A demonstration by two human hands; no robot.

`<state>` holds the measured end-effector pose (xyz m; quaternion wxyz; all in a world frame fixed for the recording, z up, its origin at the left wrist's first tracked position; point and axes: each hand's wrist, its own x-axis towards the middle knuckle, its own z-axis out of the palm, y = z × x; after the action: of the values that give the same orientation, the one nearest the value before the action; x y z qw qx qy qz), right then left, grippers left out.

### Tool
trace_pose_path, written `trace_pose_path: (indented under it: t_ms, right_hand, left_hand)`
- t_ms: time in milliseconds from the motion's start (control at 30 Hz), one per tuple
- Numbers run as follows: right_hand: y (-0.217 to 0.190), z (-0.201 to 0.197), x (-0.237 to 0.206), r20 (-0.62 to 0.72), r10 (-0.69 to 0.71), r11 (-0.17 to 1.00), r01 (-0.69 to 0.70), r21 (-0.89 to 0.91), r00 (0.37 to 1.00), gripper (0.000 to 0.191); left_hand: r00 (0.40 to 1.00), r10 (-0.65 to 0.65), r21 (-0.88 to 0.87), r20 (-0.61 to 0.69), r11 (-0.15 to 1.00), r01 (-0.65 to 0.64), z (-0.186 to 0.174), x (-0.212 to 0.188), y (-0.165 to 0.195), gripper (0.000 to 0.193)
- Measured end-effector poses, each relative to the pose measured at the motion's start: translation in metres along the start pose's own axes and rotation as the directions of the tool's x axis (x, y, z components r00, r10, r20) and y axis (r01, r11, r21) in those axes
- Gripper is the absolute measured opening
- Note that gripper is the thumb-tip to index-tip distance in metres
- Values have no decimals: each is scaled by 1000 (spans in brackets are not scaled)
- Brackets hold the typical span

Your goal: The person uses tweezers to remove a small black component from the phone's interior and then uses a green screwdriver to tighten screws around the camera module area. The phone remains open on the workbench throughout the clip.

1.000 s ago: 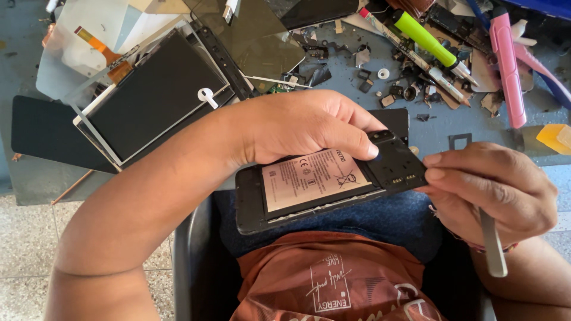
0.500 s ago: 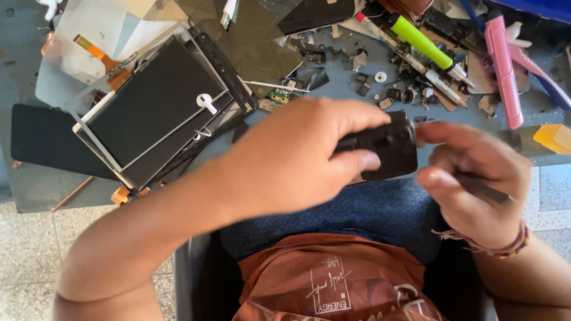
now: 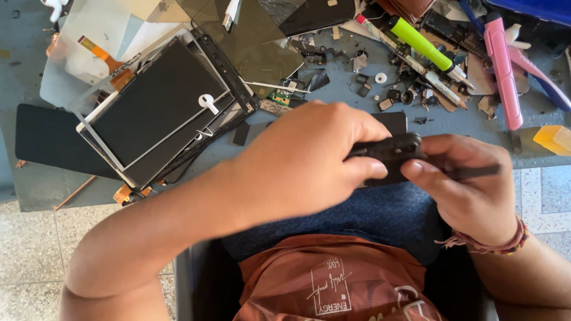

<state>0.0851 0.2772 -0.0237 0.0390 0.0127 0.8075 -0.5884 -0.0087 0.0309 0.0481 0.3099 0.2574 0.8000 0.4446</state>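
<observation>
My left hand [image 3: 309,160] wraps over a black phone body [image 3: 389,151], which is tilted on edge above my lap, so only its dark rim shows. My right hand [image 3: 470,184] touches the phone's right end with the thumb and holds a thin dark tool [image 3: 476,172] that points right. Most of the phone is hidden under my left fingers. Both hands hover just in front of the grey workbench [image 3: 35,184].
A stack of dark screen panels [image 3: 154,107] lies at the bench's left. Small black parts [image 3: 380,89], a pen with a green cap [image 3: 419,41], a pink tool [image 3: 502,65] and a yellow piece [image 3: 553,139] are scattered at the back right. Tiled floor lies below.
The phone lay flat with its open back and battery facing up; it has been turned on edge. My left hand now covers it and my right hand has closed in.
</observation>
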Motion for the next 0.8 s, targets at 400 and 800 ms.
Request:
trace_pose_path:
  t_ms: [400, 800]
  right_hand:
    - [-14, 4, 14, 87, 138, 950, -107, -293, 987, 40]
    - [-25, -6, 20, -23, -135, 907, 114, -406, 991, 29]
  left_hand:
    - [995, 103, 104, -10, 989, -102, -14, 38, -31, 31]
    - [918, 324, 353, -229, 906, -232, 9, 35, -47, 38]
